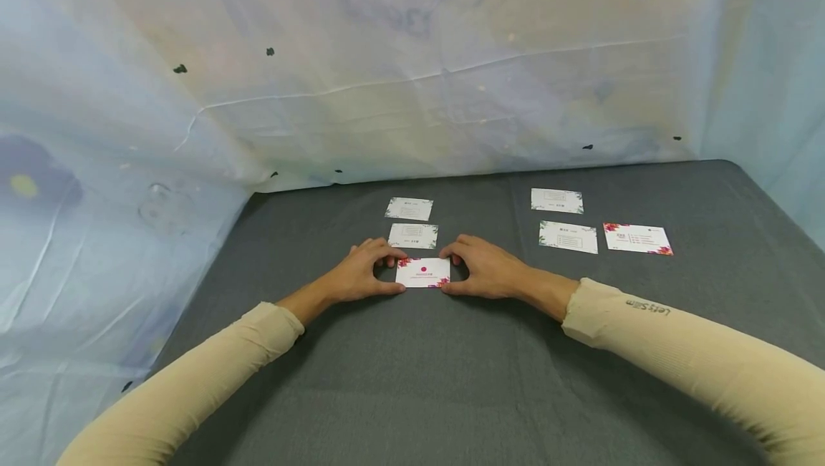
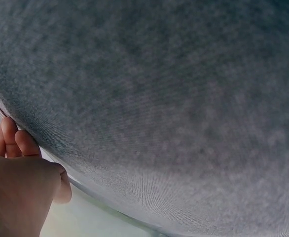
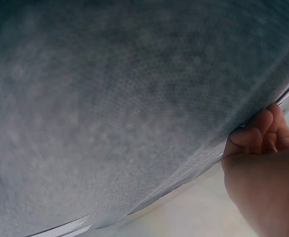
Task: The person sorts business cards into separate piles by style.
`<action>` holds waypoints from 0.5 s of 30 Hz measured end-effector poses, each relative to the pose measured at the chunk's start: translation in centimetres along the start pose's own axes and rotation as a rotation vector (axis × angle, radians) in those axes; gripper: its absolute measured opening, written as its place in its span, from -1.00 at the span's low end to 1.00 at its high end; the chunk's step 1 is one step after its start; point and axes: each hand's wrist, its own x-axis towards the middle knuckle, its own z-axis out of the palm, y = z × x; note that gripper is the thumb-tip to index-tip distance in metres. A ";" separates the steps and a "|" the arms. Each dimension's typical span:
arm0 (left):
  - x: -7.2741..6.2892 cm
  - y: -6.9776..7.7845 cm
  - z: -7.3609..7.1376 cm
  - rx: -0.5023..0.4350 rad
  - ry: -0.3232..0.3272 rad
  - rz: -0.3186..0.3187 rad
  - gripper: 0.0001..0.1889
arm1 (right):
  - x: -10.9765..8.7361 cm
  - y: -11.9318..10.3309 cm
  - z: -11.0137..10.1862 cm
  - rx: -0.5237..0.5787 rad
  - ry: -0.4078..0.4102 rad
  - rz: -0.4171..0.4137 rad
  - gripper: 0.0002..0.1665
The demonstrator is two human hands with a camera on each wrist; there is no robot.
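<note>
A white business card with red and purple floral corners and a pink dot (image 1: 423, 273) lies between both hands, on or just over the grey cloth. My left hand (image 1: 361, 270) grips its left end, thumb at the near corner and fingers at the far one. At the opposite end my right hand (image 1: 486, 267) holds the card the same way. Just beyond it lies a green-leaf business card (image 1: 413, 235), with a second leaf-patterned card (image 1: 409, 208) behind that. In the left wrist view the left hand (image 2: 23, 182) shows at the cloth's edge; the right wrist view shows the right hand (image 3: 263, 158) similarly.
To the right, two leaf-cornered cards (image 1: 557, 200) (image 1: 568, 237) lie one behind the other. Beside the nearer one is a red-flowered card (image 1: 638, 239). Grey cloth (image 1: 412, 380) covers the table. A pale hanging sheet (image 1: 451, 115) rises at the back and sides.
</note>
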 end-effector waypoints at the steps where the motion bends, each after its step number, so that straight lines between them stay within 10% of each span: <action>1: 0.0 0.0 0.0 -0.003 0.000 0.001 -0.49 | 0.0 0.0 0.0 0.001 -0.001 -0.002 -0.37; 15: -0.2 -0.1 -0.1 0.003 -0.010 0.003 -0.47 | -0.1 -0.1 0.0 0.003 0.014 -0.017 -0.37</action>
